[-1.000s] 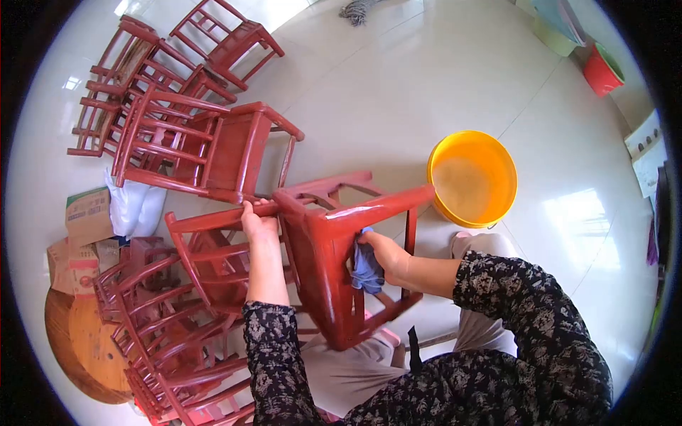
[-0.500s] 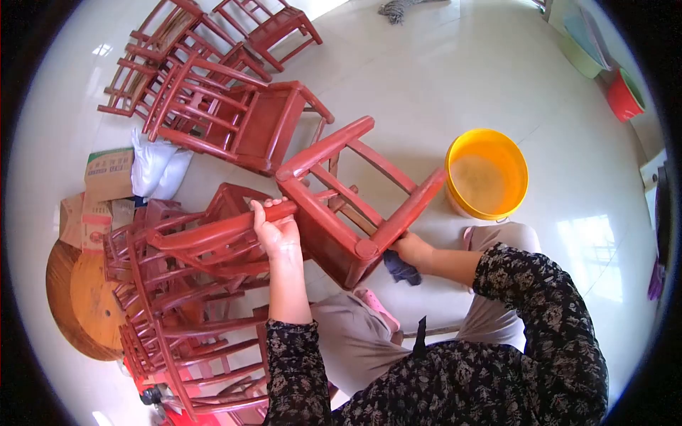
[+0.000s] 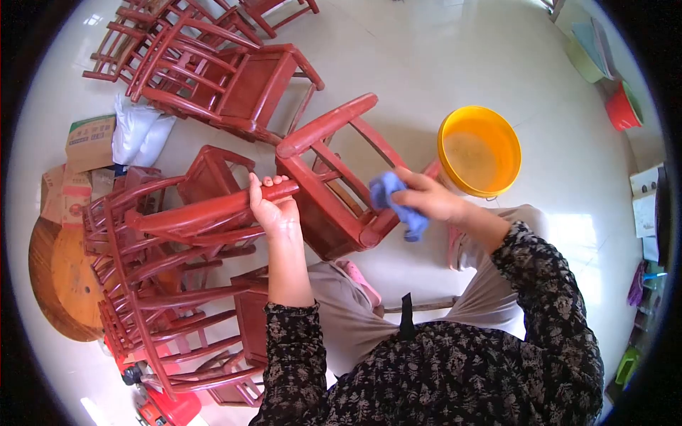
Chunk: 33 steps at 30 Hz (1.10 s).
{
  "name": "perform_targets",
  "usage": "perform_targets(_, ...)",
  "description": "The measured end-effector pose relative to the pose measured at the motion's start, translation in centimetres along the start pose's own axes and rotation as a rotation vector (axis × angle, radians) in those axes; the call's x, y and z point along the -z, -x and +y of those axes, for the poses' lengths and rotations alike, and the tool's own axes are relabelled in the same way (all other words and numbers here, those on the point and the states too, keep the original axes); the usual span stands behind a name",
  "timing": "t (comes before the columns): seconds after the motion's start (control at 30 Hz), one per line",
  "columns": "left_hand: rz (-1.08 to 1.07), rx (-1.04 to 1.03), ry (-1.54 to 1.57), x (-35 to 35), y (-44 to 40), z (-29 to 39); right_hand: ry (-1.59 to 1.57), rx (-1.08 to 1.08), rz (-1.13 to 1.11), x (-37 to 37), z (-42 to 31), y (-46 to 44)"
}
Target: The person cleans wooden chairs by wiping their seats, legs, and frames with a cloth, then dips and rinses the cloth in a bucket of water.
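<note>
A red wooden chair (image 3: 323, 226) is tipped on its side in front of me, its legs and rails toward me. My left hand (image 3: 274, 209) is closed around a thick red bar of the chair, thumb up. In my right hand (image 3: 435, 199) is a bunched blue cloth (image 3: 387, 190). The cloth hangs over the chair's near right leg; whether it presses on the wood is hard to see. Part of that leg is hidden behind the cloth and hand.
A yellow bucket (image 3: 516, 160) stands to the right. More red chairs (image 3: 256, 85) are heaped at the upper left, and others (image 3: 153, 302) at the lower left. Cardboard boxes (image 3: 89, 145), a white bag (image 3: 145, 135) and a round wooden stool top (image 3: 74, 284) lie at the left.
My right hand has come up from below the chair's near corner to its upper side, bringing the blue cloth into fuller view. My left hand keeps its grip. The whole view has shifted slightly.
</note>
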State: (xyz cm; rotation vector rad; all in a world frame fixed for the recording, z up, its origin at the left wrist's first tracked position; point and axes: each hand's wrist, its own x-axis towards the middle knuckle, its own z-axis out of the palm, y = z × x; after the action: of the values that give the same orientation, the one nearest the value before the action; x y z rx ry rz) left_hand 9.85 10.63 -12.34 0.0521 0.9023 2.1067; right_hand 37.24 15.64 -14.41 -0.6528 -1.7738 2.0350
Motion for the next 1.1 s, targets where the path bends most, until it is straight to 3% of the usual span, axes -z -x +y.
perform_targets(0.03,0.016,-0.023,-0.01,-0.1,0.1,-0.2,0.378,0.306,0.186,-1.0,0.4,-1.0)
perform_targets(0.07,0.03,-0.044,-0.018,-0.2,0.3,-0.3,0.38,0.303,0.192,-2.7,0.6,-1.0)
perform_targets(0.13,0.049,-0.073,-0.032,-0.5,1.0,-0.8,0.894,0.176,0.179,-6.4,0.5,-0.6)
perform_targets(0.27,0.046,-0.122,-0.05,0.2,0.5,-0.9,0.92,0.131,0.326,-6.3,1.7,-1.7)
perform_targets(0.5,0.016,-0.096,-0.017,0.5,-0.2,-1.1,0.962,0.303,0.425,-3.4,-0.6,-4.2)
perform_targets(0.67,0.051,-0.075,0.066,0.2,0.3,-1.0,1.309,0.3,0.118,-5.0,-1.4,-5.5)
perform_targets(0.73,0.069,-0.078,0.058,0.1,0.3,-1.0,1.485,0.139,0.124,-5.9,-1.7,-6.3)
perform_targets(0.87,0.087,-0.055,0.104,0.0,0.5,-0.8,1.435,-0.06,0.083,-6.3,-3.1,-6.2)
perform_targets(0.93,0.127,-0.031,0.124,-0.1,0.4,-0.8,1.392,-0.141,-0.128,-5.9,-3.3,-4.7)
perform_targets(1.07,0.166,-0.06,0.125,-0.2,0.0,-1.1,1.397,-0.19,-0.172,-5.8,-3.1,-3.8)
perform_targets(1.1,0.17,-0.062,0.137,0.0,-0.2,-1.1,1.414,-0.135,-0.083,-6.2,-2.7,-4.3)
